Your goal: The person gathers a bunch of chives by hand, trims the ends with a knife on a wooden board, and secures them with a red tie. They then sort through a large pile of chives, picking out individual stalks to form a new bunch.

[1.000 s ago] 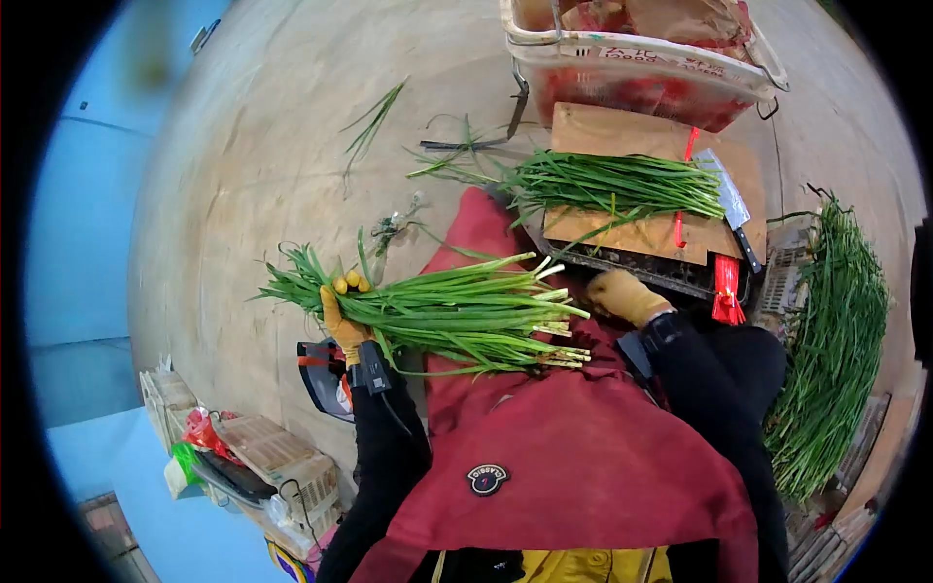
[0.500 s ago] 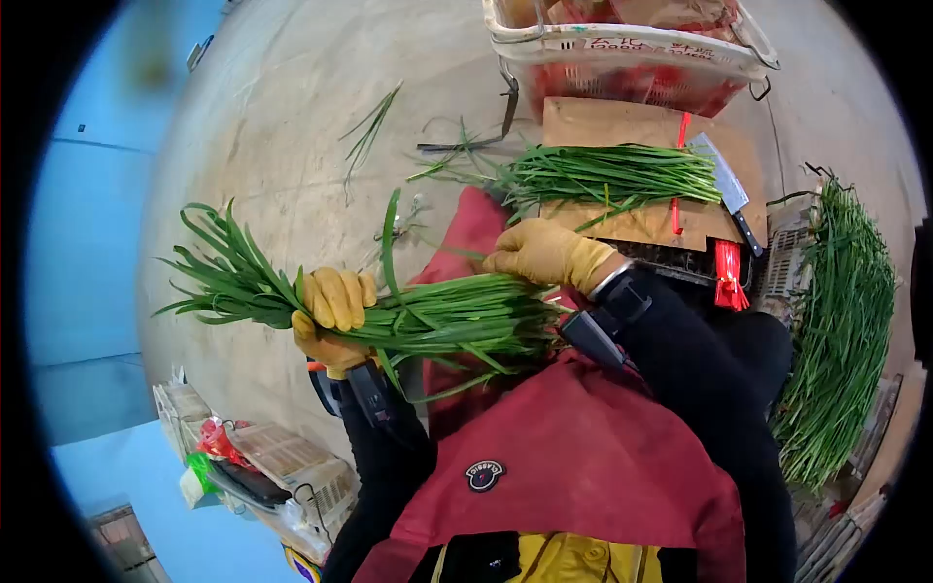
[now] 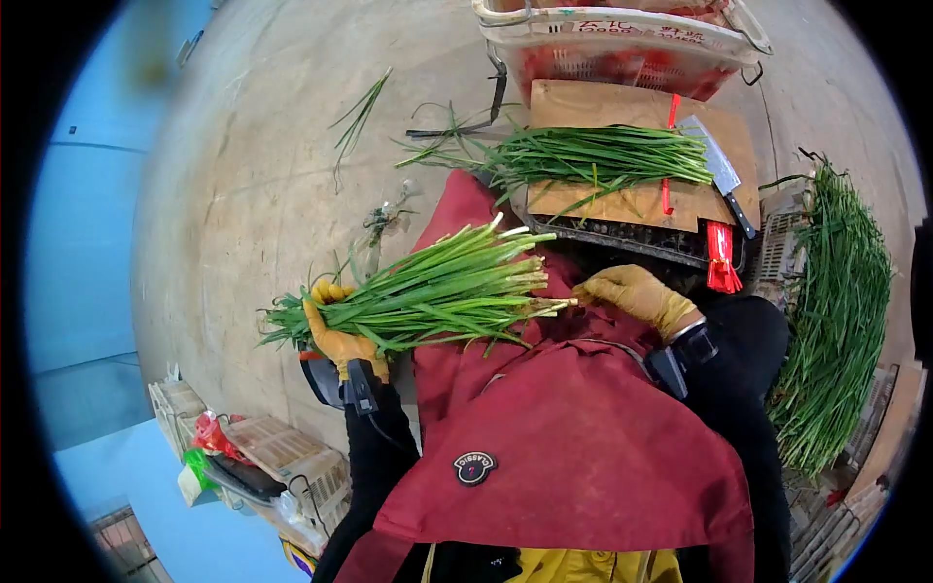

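My left hand, in a yellow glove, is wrapped round a bunch of green chives. The leaf tips lie at the left and the pale cut-looking stem ends fan out to the right, above my red apron. My right hand, gloved too, is at the lower stem ends with its fingers pressed together. One stem end reaches its fingertips; whether they pinch it is hard to see. Beyond the hands, another bunch of chives rests on a cardboard sheet over a dark crate.
A knife lies at the cardboard's right edge, near red ties. A white crate stands behind. Loose chives are heaped at the right. Stray leaves lie on the floor. More crates are at lower left.
The bunch has turned so its stem ends point more up and spread apart; its leafy end has drawn in toward my left hand. My right hand has moved right and down, off the bunch's top.
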`<act>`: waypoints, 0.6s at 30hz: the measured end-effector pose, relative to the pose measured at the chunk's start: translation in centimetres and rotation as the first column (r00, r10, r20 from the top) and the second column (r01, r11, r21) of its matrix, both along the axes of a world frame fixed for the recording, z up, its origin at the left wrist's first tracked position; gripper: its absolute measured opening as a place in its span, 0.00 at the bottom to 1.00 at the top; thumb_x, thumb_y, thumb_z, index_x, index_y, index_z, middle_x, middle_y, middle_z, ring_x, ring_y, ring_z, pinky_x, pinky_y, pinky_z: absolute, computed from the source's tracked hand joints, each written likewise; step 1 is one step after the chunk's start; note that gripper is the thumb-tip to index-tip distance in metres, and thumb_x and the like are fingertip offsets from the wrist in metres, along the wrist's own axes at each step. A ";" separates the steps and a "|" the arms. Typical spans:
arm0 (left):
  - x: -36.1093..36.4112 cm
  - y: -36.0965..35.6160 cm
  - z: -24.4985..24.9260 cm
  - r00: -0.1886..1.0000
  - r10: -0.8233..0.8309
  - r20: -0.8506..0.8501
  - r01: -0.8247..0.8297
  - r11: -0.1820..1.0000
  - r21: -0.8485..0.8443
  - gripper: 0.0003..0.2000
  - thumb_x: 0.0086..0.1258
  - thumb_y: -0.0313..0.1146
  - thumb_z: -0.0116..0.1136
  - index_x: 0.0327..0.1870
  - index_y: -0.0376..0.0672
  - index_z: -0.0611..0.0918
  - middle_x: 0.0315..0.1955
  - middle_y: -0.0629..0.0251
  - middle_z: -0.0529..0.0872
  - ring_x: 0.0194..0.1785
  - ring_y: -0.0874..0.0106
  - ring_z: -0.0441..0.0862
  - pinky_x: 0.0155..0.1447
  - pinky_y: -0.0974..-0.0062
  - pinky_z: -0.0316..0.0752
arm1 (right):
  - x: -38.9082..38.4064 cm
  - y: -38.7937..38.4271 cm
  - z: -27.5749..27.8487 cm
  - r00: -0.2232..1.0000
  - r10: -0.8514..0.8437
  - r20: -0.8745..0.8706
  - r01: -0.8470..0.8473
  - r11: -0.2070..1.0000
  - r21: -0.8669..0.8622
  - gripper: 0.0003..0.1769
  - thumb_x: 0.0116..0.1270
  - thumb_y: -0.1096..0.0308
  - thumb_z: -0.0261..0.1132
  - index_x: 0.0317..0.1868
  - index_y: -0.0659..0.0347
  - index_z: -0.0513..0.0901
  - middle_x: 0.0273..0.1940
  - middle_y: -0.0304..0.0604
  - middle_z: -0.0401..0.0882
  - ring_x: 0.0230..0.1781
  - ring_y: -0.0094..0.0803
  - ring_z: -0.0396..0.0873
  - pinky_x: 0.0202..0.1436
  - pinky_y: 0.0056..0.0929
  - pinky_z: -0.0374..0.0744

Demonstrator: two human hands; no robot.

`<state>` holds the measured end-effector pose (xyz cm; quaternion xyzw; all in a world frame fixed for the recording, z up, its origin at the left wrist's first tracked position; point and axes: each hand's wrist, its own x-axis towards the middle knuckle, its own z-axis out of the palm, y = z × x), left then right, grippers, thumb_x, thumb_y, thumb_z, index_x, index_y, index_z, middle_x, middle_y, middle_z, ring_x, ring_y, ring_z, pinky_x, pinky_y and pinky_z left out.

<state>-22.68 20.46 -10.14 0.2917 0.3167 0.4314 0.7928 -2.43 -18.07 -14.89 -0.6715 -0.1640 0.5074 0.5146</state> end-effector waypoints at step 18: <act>1.8 -3.9 6.6 0.987 -0.077 0.140 0.067 0.995 0.077 0.12 0.72 0.44 0.58 0.46 0.46 0.80 0.36 0.71 0.83 0.41 0.71 0.80 0.57 0.63 0.75 | -0.7 4.3 1.3 0.872 -0.293 0.392 0.236 0.954 0.187 0.09 0.68 0.71 0.62 0.43 0.67 0.84 0.33 0.41 0.83 0.29 0.23 0.78 0.33 0.23 0.77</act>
